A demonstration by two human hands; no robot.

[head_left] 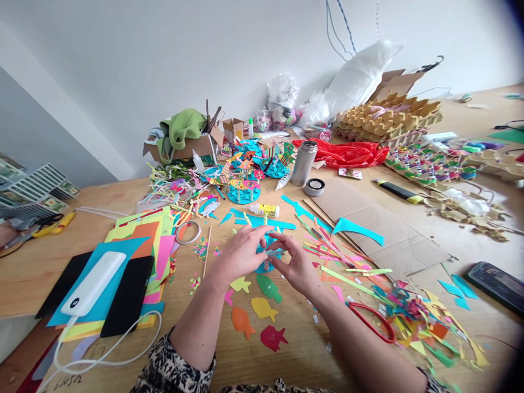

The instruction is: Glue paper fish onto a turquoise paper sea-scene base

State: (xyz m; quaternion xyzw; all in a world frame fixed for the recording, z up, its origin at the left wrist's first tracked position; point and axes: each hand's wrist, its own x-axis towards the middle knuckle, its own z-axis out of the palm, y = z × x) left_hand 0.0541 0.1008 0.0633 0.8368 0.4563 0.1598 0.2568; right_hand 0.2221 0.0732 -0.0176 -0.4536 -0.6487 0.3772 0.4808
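Observation:
Both hands meet over a small blue paper craft with yellow twisted stems sticking up from it. My left hand curls around its left and far side, fingers bent. From the right, my right hand closes its thumb and fingertips on the craft. The fingers hide most of the craft. Paper fish lie flat just below the hands: a green fish, a yellow fish, an orange fish and a red fish. A yellow-labelled glue bottle lies beyond the hands.
Coloured paper sheets, a white power bank and a black phone lie at left. Red-handled scissors rest among paper scraps at right. Behind stand finished paper-fish crafts, a steel flask and egg trays.

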